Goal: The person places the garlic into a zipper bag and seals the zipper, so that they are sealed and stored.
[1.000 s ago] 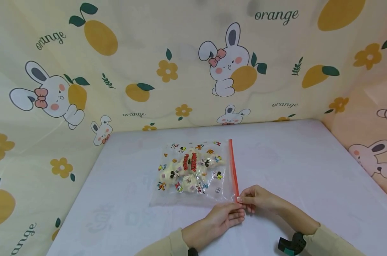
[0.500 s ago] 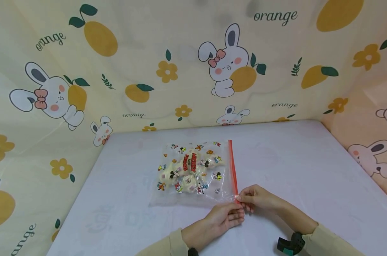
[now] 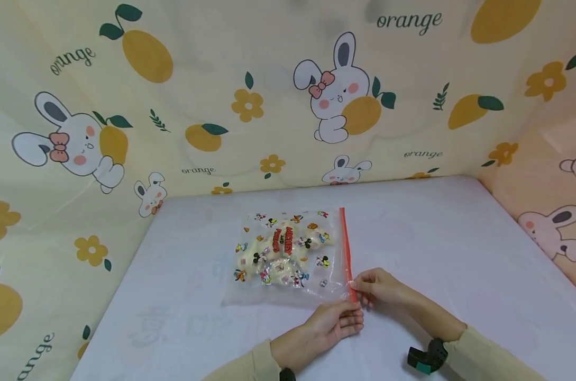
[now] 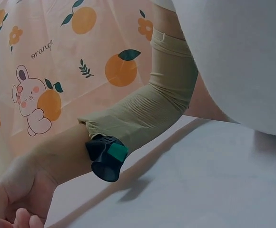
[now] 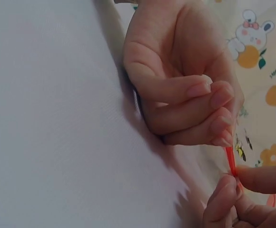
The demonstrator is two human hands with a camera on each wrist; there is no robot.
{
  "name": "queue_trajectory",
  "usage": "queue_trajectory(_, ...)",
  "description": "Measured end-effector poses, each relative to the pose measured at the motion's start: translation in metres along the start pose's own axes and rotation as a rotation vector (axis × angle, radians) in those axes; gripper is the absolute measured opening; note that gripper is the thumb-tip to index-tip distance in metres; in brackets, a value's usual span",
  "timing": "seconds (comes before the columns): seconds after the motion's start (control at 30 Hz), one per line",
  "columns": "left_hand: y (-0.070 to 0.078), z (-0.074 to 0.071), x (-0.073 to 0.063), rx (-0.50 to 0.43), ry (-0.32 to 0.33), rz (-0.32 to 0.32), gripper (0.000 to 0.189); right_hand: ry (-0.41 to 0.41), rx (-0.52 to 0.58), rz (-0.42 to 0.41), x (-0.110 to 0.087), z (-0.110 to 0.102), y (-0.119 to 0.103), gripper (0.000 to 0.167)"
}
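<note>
A clear zip bag printed with cartoon characters lies flat on the table, pale lumpy things inside it. Its red zip edge runs along the right side. My left hand pinches the near end of that edge, its other fingers curled. Just beyond it, my right hand pinches the red edge between thumb and forefinger. In the right wrist view a short red stretch shows between the left hand and the right hand. Whatever lies under the right fingertips is hidden.
The white table reaches back to a patterned cloth wall with rabbits and oranges. Another cloth wall stands on the right. A black device sits on the right wrist, at the beige sleeve.
My right hand has slid slightly away from me along the red edge, opening a small gap from the left hand. The left hand and the bag stay nearly in place.
</note>
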State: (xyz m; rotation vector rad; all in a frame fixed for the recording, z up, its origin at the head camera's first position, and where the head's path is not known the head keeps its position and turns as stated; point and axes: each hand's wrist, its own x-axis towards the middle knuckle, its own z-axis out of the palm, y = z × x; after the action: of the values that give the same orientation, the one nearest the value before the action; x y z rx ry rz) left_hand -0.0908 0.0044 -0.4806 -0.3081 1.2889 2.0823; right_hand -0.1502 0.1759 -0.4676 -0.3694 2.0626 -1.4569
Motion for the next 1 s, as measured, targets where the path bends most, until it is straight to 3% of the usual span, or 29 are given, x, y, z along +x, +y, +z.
queue_trajectory(0.5, 0.004, 0.0, -0.001, 0.021, -0.021, -0.014, 0.021, 0.136, -0.012, 0.029, 0.007, 0.004, -0.008, 0.03)
queue_trajectory(0.7, 0.007, 0.003, 0.003, 0.012, -0.006, -0.009, 0.018, 0.144, 0.0, 0.03, 0.009, 0.003, -0.011, 0.028)
queue_trajectory(1.0, 0.016, 0.0, 0.013, 0.049, -0.009, 0.017, 0.03, 0.149, -0.043, 0.049, 0.016, -0.002, -0.016, 0.031)
